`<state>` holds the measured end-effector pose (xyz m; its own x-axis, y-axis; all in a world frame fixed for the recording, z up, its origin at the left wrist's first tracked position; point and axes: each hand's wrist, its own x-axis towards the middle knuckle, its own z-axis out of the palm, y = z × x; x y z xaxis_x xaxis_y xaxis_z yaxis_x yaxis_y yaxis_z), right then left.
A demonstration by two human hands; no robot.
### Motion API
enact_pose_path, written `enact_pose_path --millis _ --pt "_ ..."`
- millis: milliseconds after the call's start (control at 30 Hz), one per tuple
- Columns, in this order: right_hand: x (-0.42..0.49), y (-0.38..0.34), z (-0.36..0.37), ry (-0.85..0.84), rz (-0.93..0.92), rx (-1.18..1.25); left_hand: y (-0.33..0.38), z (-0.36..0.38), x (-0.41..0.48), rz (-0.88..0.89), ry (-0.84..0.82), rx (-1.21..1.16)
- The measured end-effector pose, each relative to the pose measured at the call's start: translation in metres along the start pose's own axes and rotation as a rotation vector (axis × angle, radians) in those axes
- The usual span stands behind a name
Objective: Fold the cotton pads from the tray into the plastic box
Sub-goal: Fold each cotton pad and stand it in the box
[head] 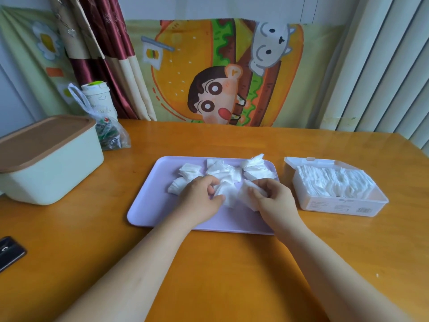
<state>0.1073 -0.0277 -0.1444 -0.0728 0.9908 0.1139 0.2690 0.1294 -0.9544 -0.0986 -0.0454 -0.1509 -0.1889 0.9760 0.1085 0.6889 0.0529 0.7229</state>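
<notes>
Tabletop (92,228) carried everything. The lilac tray (148,205) lay under both hands, its long axis running left to right across them. The plastic box (336,205) stood open off to the right of the right hand (274,201), near the tray's end but apart from it. Its lid was tipped back and it was mostly full of stacked pads (332,182), with some room left at its right end.

The left hand (199,201) had its fingers curled, pinching one white pad (220,191). The right hand was curled round a second pad (246,194). The two pads overlapped between the hands, so the fold looked mid-way. Loose pads (222,170) were heaped just past both sets of fingertips.

Key relation: the box lay rightward and the right hand was clearly the nearer one, so the drop-off probably fell to it, with the left hand staying by the heap.
</notes>
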Motion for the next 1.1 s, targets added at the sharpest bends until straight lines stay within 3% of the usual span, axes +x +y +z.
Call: enact_pose_path --millis 167,533,700,800,900,1100 --pt "0.002 0.005 0.000 0.047 0.023 0.040 0.009 0.007 -0.002 -0.006 0.122 0.020" --pt "0.008 0.010 0.001 0.010 0.058 0.051 0.002 0.012 0.002 0.028 0.064 -0.026" --pt "0.006 0.008 0.000 0.005 0.076 0.074 0.000 0.015 0.001 0.101 0.162 -0.087" --pt "0.006 0.007 0.001 0.011 0.071 0.064 0.000 0.015 0.000 0.232 0.221 -0.026" --pt "0.005 0.007 0.002 0.002 0.062 0.059 0.000 0.019 0.002 0.330 0.142 0.106" --pt "0.005 0.007 0.002 0.005 0.066 0.046 0.000 0.018 0.006 0.229 0.052 0.070"
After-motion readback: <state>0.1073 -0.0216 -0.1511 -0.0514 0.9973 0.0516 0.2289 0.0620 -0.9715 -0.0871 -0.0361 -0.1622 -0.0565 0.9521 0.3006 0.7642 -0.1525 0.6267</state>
